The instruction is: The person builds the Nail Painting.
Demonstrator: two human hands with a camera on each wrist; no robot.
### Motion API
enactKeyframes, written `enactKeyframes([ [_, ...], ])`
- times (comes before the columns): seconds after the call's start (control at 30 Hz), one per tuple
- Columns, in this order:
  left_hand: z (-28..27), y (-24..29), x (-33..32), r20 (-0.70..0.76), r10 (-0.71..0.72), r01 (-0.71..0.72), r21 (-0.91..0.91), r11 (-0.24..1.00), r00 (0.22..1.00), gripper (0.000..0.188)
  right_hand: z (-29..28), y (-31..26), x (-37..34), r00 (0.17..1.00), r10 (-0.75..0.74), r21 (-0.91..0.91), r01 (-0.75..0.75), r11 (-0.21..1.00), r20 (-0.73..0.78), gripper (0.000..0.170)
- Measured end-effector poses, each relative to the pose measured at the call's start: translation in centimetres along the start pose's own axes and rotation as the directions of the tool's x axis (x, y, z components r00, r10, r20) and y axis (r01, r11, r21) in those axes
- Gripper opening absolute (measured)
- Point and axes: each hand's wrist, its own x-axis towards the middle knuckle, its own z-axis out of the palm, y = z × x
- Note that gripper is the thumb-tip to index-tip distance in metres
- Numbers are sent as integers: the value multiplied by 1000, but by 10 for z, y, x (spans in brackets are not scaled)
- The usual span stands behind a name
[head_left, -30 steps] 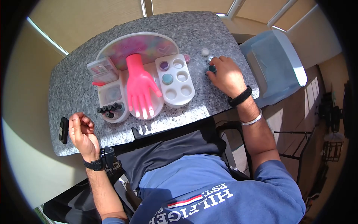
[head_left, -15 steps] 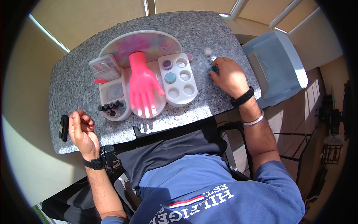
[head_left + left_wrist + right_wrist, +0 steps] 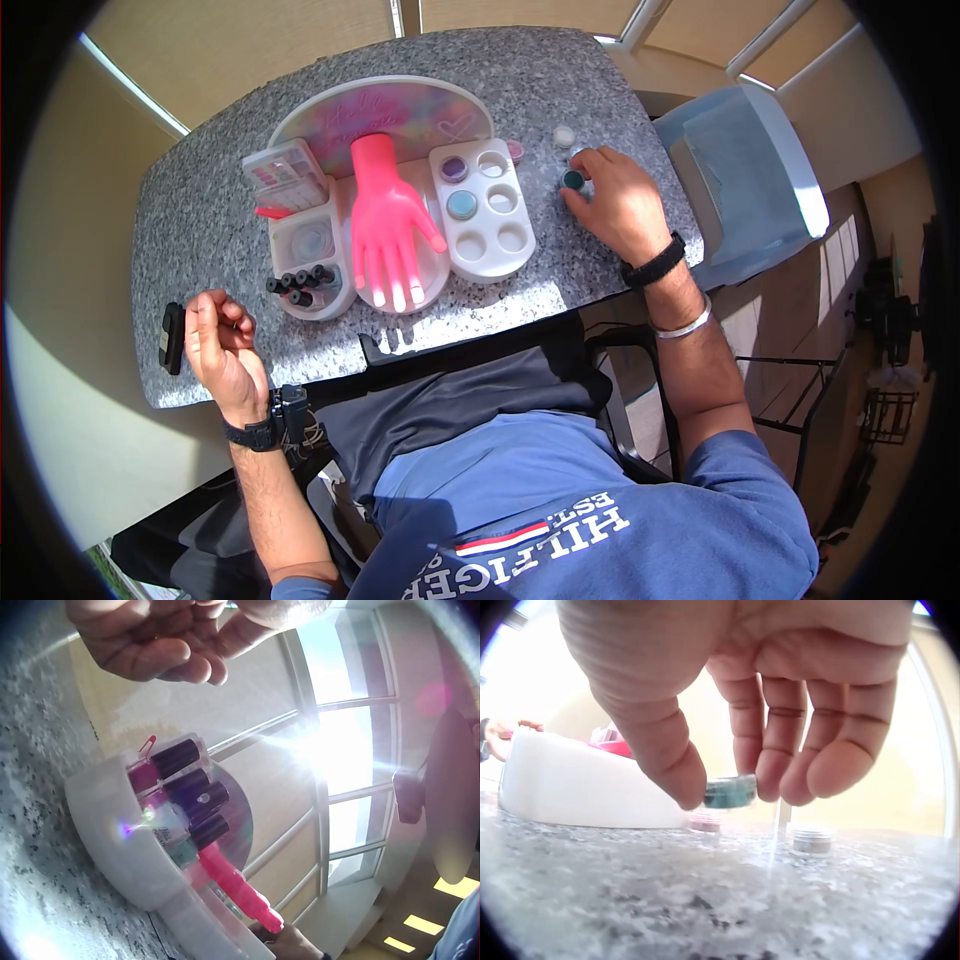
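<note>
My right hand (image 3: 624, 205) pinches a small dark green jar (image 3: 572, 180) between thumb and fingertips. In the right wrist view that jar (image 3: 730, 791) hangs a little above the granite tabletop. Left of it stands a white tray (image 3: 470, 272) with round wells, holding a purple jar (image 3: 454, 169) and a light blue jar (image 3: 461, 205). A pink model hand (image 3: 384, 215) lies in the middle of the white stand. My left hand (image 3: 224, 345) hangs loosely curled over the table's front left, palm up, holding nothing, near several black-capped bottles (image 3: 300, 286).
A white-lidded jar (image 3: 564, 136) and a pink jar (image 3: 515, 151) stand toward the back right of the table. A black object (image 3: 172, 339) lies at the left edge. A clear blue bin (image 3: 740, 180) stands beyond the right edge.
The head view has shifted slightly, so the stand appears a little further right and higher. The green jar shows more plainly between my right thumb and fingers. My left hand stays loosely curled.
</note>
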Motion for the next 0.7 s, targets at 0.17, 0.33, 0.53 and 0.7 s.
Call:
enactKeyframes([
  [0.17,1,0,0,-10,-3,3,7,1000,1000,22,-9,-22,9,983,-172,183,180,966,-59,32],
  [0.33,4,0,-2,-6,-4,4,11,1000,1000,22,-6,-49,8,957,-283,295,287,911,-58,29],
  [0.53,7,0,-2,-17,-1,2,31,1000,1000,24,2,-50,9,949,-301,319,315,894,-92,23],
  [0.7,3,-1,-3,19,-16,16,26,1000,1000,23,1,-50,9,951,-301,308,308,900,-71,23],
])
